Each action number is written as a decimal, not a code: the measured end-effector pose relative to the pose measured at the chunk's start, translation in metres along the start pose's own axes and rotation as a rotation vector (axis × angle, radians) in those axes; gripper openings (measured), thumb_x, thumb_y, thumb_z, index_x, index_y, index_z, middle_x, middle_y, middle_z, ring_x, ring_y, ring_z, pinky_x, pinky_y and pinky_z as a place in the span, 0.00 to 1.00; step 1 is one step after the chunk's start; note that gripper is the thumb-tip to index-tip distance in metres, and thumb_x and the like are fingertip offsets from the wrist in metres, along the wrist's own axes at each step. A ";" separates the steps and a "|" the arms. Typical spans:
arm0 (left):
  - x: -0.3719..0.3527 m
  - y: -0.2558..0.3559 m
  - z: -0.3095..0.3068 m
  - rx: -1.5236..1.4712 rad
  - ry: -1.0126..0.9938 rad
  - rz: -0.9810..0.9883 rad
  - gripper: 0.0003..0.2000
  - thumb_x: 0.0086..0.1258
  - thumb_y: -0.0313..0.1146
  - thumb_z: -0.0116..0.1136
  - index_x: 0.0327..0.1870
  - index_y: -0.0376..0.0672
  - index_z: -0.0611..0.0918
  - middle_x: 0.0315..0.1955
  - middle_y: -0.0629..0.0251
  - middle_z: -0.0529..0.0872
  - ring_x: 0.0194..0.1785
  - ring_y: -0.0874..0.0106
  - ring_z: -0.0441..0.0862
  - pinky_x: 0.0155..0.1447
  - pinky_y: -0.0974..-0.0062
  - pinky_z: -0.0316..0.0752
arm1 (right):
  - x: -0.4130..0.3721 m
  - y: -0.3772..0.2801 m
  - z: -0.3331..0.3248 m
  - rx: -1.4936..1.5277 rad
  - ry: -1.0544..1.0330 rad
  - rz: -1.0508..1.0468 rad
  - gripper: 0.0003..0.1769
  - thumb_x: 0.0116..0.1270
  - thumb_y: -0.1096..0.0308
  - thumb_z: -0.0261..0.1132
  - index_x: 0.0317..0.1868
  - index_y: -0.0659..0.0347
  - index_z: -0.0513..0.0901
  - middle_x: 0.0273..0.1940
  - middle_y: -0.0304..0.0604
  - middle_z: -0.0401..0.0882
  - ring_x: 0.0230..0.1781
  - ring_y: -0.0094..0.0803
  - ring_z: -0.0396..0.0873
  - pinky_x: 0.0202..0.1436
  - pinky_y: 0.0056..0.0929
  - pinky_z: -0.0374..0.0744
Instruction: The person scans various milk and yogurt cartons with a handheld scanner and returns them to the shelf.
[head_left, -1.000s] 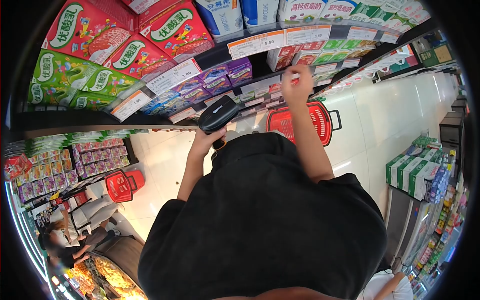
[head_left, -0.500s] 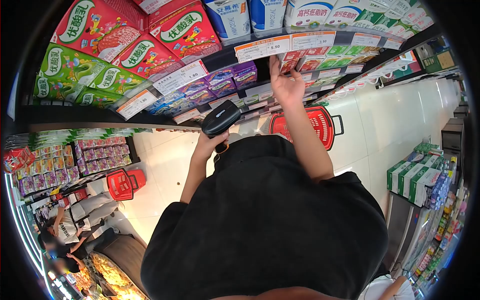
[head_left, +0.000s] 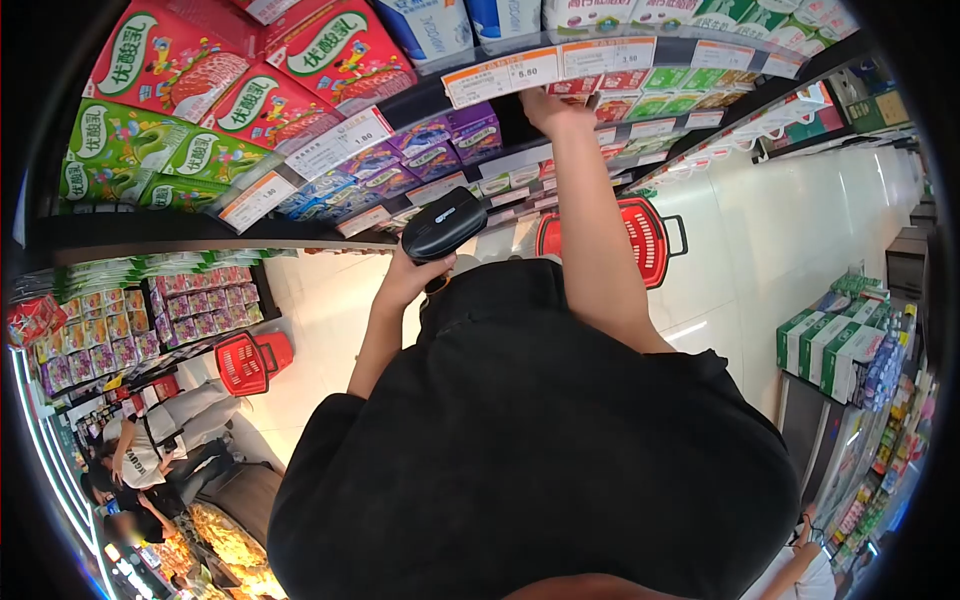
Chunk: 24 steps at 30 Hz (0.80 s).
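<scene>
The right hand (head_left: 562,115), which half a second ago showed an open palm in front of the lower shelf, has gone further in: its forearm is stretched out and its fingers now disappear beneath the orange-and-white paper price label (head_left: 500,78) on the shelf edge above, so I cannot tell whether they grip anything. Just beside it, on that lower shelf, stand the small red-and-white box-shaped cartons (head_left: 617,105); the shiny purple cardboard packs (head_left: 474,135) lie on its other side. This suggests the work has passed from approaching the shelf to handling its stock. The left hand (head_left: 408,276) remains wrapped around the handle of the black plastic handheld scanner (head_left: 445,222), below the shelf edge.
</scene>
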<state>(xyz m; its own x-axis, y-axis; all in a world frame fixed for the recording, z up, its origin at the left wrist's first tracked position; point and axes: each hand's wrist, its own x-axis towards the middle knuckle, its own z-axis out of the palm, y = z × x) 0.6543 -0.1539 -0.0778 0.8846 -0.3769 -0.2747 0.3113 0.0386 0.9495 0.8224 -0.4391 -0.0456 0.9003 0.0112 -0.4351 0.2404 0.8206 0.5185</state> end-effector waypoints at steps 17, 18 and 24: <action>-0.021 -0.005 -0.008 0.037 0.035 -0.008 0.33 0.54 0.24 0.69 0.63 0.37 0.69 0.45 0.66 0.81 0.46 0.77 0.77 0.47 0.78 0.74 | -0.013 0.015 0.008 -0.144 -0.007 -0.075 0.29 0.73 0.47 0.39 0.59 0.56 0.76 0.57 0.45 0.77 0.58 0.44 0.75 0.57 0.53 0.77; -0.020 -0.005 -0.007 0.028 0.030 -0.032 0.34 0.53 0.24 0.69 0.64 0.37 0.68 0.47 0.66 0.80 0.48 0.77 0.76 0.49 0.77 0.73 | -0.014 0.016 0.009 -0.196 -0.025 -0.089 0.29 0.73 0.47 0.38 0.59 0.55 0.76 0.57 0.44 0.77 0.57 0.44 0.76 0.56 0.52 0.78; -0.013 -0.008 -0.001 0.087 0.029 0.011 0.26 0.55 0.23 0.67 0.57 0.37 0.72 0.40 0.66 0.81 0.43 0.77 0.78 0.45 0.77 0.74 | -0.064 0.039 -0.001 -0.224 -0.019 -0.026 0.30 0.69 0.45 0.43 0.55 0.60 0.76 0.53 0.51 0.77 0.53 0.46 0.77 0.57 0.46 0.76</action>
<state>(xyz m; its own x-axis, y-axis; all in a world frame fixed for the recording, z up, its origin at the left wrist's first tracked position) 0.6405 -0.1487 -0.0820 0.8976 -0.3502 -0.2676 0.2717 -0.0384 0.9616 0.7738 -0.4073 0.0015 0.9019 -0.0204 -0.4314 0.1786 0.9270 0.3297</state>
